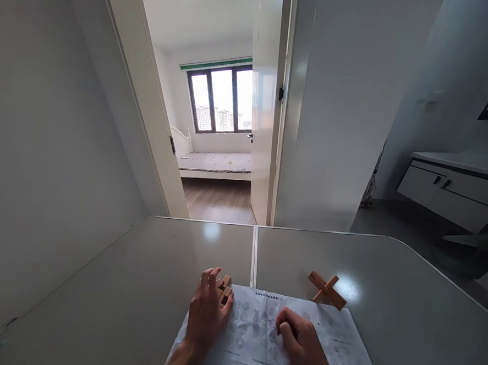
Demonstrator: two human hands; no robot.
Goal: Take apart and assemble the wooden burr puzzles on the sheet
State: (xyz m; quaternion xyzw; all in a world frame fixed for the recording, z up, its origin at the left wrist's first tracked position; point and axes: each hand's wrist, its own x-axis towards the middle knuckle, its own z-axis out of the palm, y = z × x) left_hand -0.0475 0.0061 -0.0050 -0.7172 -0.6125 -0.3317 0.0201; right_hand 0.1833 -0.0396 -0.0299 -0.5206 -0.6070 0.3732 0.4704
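My left hand [208, 307] is curved round a cluster of notched wooden burr puzzle pieces [225, 292] at the upper left corner of a printed sheet [258, 348]. The thumb lies along the cluster's right side and the fingers along its left, hiding part of it. Over the middle of the sheet, my right hand [298, 340] is curled into a loose fist, with nothing visible in it. Two crossed wooden pieces [327, 290] lie beyond it, touching or near the sheet's top right edge. The sheet is creased and carries small diagrams.
The glossy grey table [173, 250] has a pale seam [254, 255] running away from me. Past its far edge are an open white door [265, 106], a bed [216, 161] and a window [221, 101]. A white cabinet [446, 186] hangs at the right.
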